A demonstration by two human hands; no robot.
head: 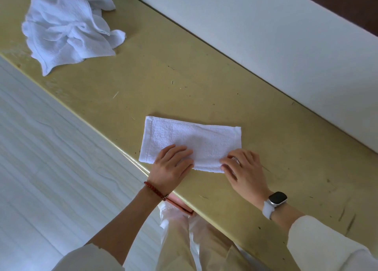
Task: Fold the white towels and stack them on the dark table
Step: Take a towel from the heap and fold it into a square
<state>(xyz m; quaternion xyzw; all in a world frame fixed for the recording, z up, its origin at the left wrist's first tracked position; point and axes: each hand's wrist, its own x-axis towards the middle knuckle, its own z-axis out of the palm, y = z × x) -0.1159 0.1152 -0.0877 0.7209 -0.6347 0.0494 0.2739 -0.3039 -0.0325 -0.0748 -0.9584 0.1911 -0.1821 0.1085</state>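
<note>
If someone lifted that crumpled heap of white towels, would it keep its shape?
Probably not: the crumpled heap lies in soft, loose folds, so it would likely sag and come apart. It looks thin and light, and on the table should drag, not roll.
</note>
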